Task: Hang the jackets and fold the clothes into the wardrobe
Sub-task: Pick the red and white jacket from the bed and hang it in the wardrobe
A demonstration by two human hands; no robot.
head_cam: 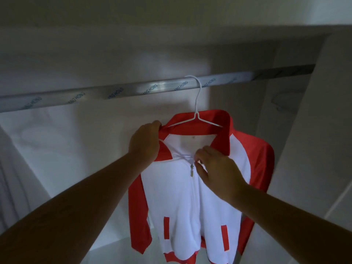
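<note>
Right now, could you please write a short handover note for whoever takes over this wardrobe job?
Left grip: curled round the edge of the red collar of the red and white jacket.
Right grip: fingertips on the fabric just beside the zip pull; I cannot tell whether it is pinching or only touching.
Things: the jacket sits on the white wire hanger, whose hook is over the wardrobe rail.
Done: this jacket is zipped up to the chest and hung.
Left: probably straighten the collar and let go. No other jackets or clothes to fold are in view.

Likely home wardrobe point(304, 130): rail point(133, 90), hanger point(198, 96).
</note>
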